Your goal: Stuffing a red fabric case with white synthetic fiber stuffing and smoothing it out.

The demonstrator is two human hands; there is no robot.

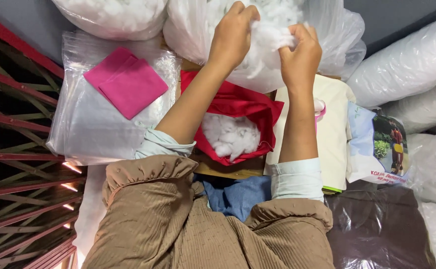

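Nearest the person, the red fabric cover (238, 107) lies mouth-up on the work surface, already holding a clump of white fibre stuffing (230, 134), probably so that each new handful can drop straight in. Just beyond the cover, the left hand (233, 35) and right hand (300, 55) are raised into the clear plastic bag (337, 35); both are closed, pinching a tuft of white fibre (270, 37) between them, apparently to tease it loose, though the left fingertips are partly buried. Left of the cover, pink folded cloths (126, 82) rest on a flat clear packet (88, 124).
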